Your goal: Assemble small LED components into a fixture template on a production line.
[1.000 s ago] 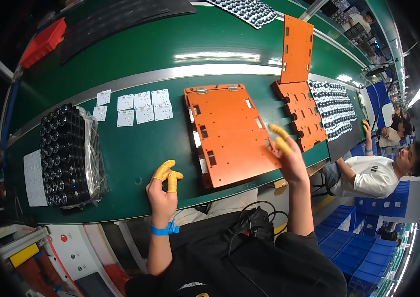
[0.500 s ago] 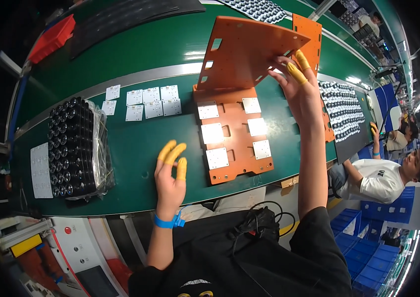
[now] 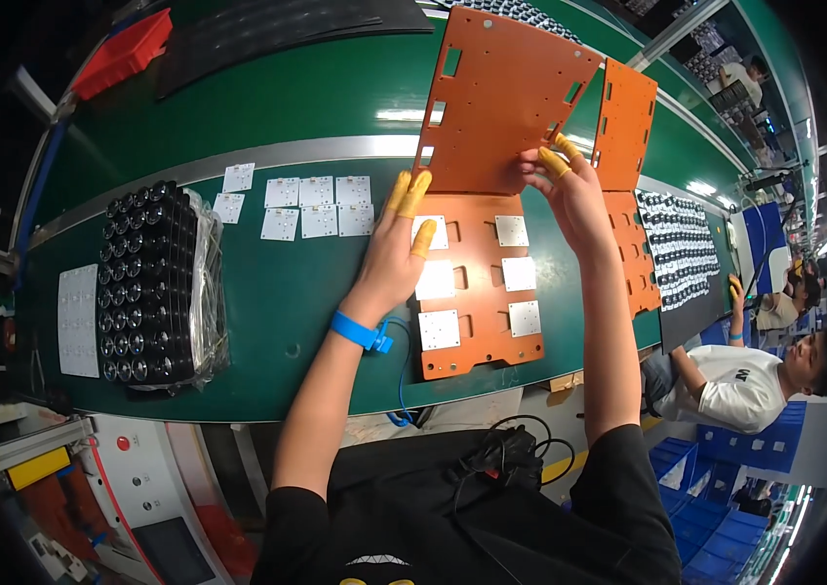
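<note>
Lifting of the orange cover plate (image 3: 506,107), judged the step in hand: raised and tilted above the green table (image 3: 287,283), clear of the orange base plate (image 3: 472,283) lying flat near the table's front edge. Six square white boards (image 3: 438,330) exposed in the base plate's pockets, in two columns.

Right hand (image 3: 574,195) pinching the cover plate near its lower right edge, thumb in front, yellow-capped fingertips (image 3: 552,161) curled onto the plate. Left hand (image 3: 399,249) loosely spread, yellow-capped fingertips (image 3: 415,193) touching the cover plate's lower edge, palm above the base plate's upper left pocket; blue wrist strap (image 3: 360,333) with a coiled cord running toward the table's front edge.

Next move, as a judgement: needs a firm two-handed hold on the wide, thin plate to keep it from swinging, and enough height to avoid knocking the loose white boards.

Further along the table: loose white boards (image 3: 301,205) toward the rear rail, a tray of black lenses (image 3: 140,283) in clear wrap near the left end, another orange plate (image 3: 623,127) upright beyond the right hand.
</note>
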